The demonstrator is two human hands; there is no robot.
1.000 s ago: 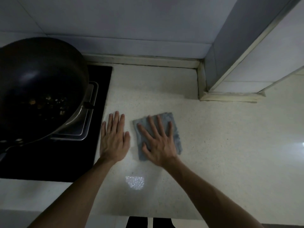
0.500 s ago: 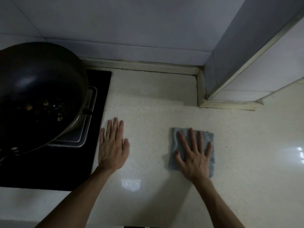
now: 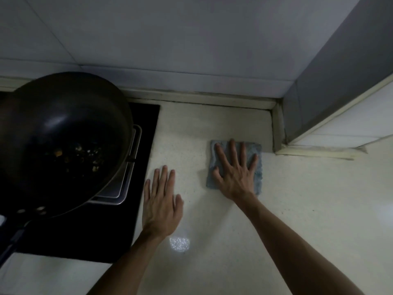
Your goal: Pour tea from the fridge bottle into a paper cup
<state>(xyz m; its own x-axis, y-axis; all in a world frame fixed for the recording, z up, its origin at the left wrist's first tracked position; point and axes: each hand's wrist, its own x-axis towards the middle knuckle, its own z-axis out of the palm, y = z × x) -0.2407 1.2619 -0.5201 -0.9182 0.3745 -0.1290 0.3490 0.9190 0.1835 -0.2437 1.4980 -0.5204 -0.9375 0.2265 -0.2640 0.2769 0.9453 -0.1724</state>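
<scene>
Neither the bottle nor the paper cup is to be seen anywhere in the head view, and no fridge is shown. The pouring is therefore judged not yet begun, and the moment is taken to be a wiping of the surface [image 3: 297,209] on which a cup would presumably be set. A grey-blue cloth [image 3: 258,179] is laid flat on this pale speckled surface, at about four o'clock of the view's centre, with the foot of a tiled column [image 3: 340,81] near its two o'clock. The right hand [image 3: 234,171] is pressed palm-down on the cloth with its fingers straight and spread wide, nothing being pinched. That spread is probably chosen so that the whole square is kept flat and dragged evenly rather than bunched. The left hand [image 3: 162,201] is laid flat on the bare surface at eight o'clock of the cloth, fingers straight and close together, thumb out, nothing held. It is judged to be placed there as a brace for the leaning body. Just beside it, at nine o'clock, the edge of a black cooktop [image 3: 148,116] is met. At ten o'clock a dark wok [image 3: 63,135] with bits of food in it is carried on the cooktop, a metal tray [image 3: 127,177] showing beneath its rim. A small bright reflection [image 3: 179,244] is seen at five o'clock of the left hand.
</scene>
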